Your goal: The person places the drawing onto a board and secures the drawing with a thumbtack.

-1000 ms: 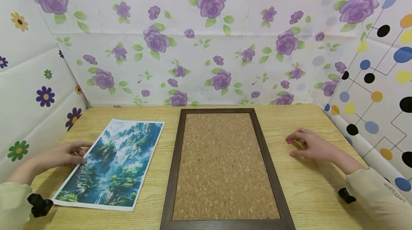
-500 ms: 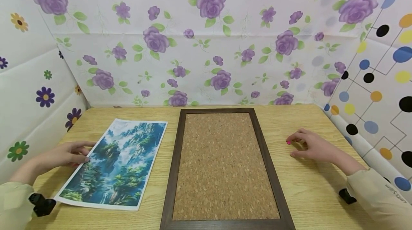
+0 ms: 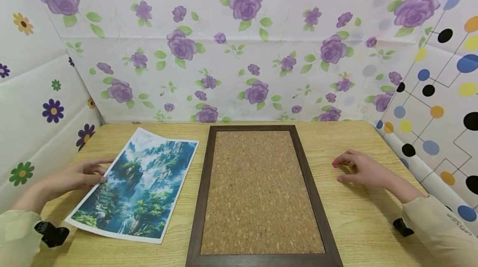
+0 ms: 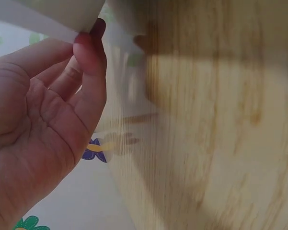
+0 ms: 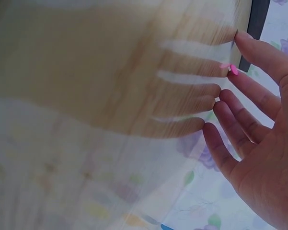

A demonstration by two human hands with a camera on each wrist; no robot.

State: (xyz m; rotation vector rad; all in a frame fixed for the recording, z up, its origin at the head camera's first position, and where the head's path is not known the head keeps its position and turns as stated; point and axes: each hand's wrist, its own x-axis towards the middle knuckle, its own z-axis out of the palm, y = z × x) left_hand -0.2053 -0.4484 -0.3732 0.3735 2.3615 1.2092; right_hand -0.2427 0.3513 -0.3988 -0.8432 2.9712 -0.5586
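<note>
My left hand [image 3: 74, 177] pinches the left long edge of a printed landscape picture [image 3: 149, 188], a white-bordered sheet of blue-green mountains and clouds. Its far left corner curls up off the table. In the left wrist view, the sheet's pale underside [image 4: 62, 17] shows between thumb and fingers. On the right, my right hand [image 3: 360, 170] rests its fingertips on the table, fingers relaxed and spread. A tiny pink piece [image 5: 233, 70] sits right at its index fingertip. Between the hands lies a cork board [image 3: 261, 200] in a dark brown frame.
The light wooden table [image 3: 336, 134] carries all of this. A wall sheet with purple roses [image 3: 246, 63] closes off the back, a flowered one [image 3: 26, 134] the left and a dotted one [image 3: 448, 134] the right.
My left hand has drawn the picture slightly to the right and lifted it a little, so its far left corner now curls up. My right hand has stayed in place.
</note>
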